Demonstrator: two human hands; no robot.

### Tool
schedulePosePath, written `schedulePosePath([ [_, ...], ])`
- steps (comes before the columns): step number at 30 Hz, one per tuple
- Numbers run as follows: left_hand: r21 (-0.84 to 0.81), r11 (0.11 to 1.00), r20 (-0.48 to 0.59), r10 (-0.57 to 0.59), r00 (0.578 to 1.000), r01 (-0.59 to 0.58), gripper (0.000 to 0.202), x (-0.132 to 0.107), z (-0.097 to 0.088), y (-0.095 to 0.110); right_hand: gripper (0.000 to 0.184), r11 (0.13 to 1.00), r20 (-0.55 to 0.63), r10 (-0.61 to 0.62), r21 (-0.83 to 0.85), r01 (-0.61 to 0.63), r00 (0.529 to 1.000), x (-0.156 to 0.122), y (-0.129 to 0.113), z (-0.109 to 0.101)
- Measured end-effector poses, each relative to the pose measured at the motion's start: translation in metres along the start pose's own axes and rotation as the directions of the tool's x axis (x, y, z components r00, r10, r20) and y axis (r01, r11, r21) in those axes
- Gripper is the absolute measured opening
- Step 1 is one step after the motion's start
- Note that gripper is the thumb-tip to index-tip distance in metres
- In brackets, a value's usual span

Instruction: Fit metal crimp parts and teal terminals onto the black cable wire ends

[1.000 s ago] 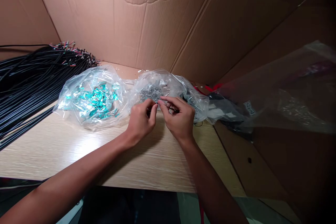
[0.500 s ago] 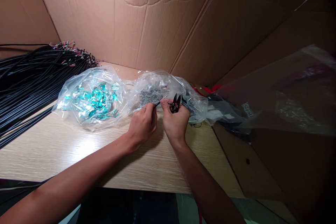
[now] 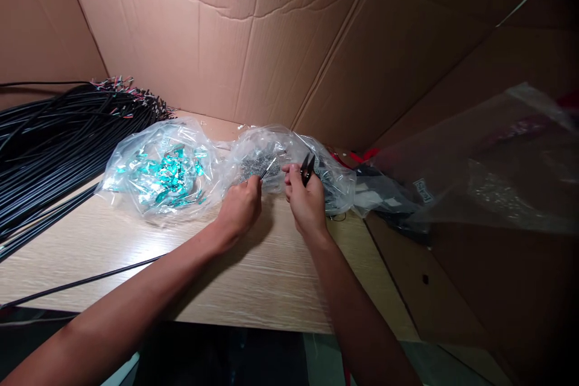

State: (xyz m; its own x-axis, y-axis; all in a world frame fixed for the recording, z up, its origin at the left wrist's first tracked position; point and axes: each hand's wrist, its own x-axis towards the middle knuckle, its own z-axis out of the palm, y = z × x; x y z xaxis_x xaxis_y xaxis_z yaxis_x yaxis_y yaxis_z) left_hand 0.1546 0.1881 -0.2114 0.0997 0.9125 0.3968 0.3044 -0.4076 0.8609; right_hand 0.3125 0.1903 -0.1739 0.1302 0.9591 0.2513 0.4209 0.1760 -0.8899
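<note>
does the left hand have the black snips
No, the black snips are in the right hand, while the left hand pinches a thin wire.

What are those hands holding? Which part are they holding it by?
The left hand pinches a black cable near its end. The right hand grips small black snips by their lower part, with the tips sticking up.

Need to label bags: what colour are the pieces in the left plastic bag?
The pieces in the plastic bag are shiny teal, clearest in the head view.
</note>
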Motion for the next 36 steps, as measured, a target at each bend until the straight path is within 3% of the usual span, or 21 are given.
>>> schedulePosePath([
  [4, -0.006, 1.0, 0.009, -0.025, 1.0, 0.025, 0.026, 0.01, -0.008, 0.003, 0.097, 0.979, 0.002, -0.007, -0.205, 0.007, 1.0, 0.005, 0.0, -0.023],
  [7, -0.142, 0.976, 0.068, -0.156, 0.985, 0.165, 0.026, 0.018, -0.012, 0.005, 0.09, 0.912, 0.094, -0.003, -0.407, 0.041, 0.996, 0.002, -0.007, -0.03],
  [11, -0.345, 0.87, 0.183, -0.306, 0.934, 0.352, 0.029, 0.023, -0.013, 0.007, 0.076, 0.867, 0.292, 0.004, -0.477, 0.143, 0.956, -0.001, -0.021, -0.029],
  [15, -0.487, 0.762, 0.234, -0.357, 0.904, 0.427, 0.03, 0.025, -0.015, 0.016, 0.066, 0.81, 0.331, -0.011, -0.551, 0.203, 0.944, 0.004, -0.03, -0.035],
  [20, -0.638, 0.586, 0.291, -0.419, 0.86, 0.501, 0.031, 0.026, -0.022, 0.035, 0.068, 0.787, 0.321, -0.021, -0.579, 0.214, 0.947, 0.004, -0.031, -0.047],
  [26, -0.678, 0.452, 0.376, -0.464, 0.802, 0.58, 0.031, 0.026, -0.027, 0.047, 0.071, 0.79, 0.325, -0.039, -0.569, 0.229, 0.945, 0.005, -0.029, -0.041],
  [36, -0.72, 0.368, 0.438, -0.417, 0.796, 0.589, 0.027, 0.025, -0.027, 0.046, 0.071, 0.834, 0.329, -0.044, -0.508, 0.216, 0.943, 0.016, -0.024, -0.031],
])
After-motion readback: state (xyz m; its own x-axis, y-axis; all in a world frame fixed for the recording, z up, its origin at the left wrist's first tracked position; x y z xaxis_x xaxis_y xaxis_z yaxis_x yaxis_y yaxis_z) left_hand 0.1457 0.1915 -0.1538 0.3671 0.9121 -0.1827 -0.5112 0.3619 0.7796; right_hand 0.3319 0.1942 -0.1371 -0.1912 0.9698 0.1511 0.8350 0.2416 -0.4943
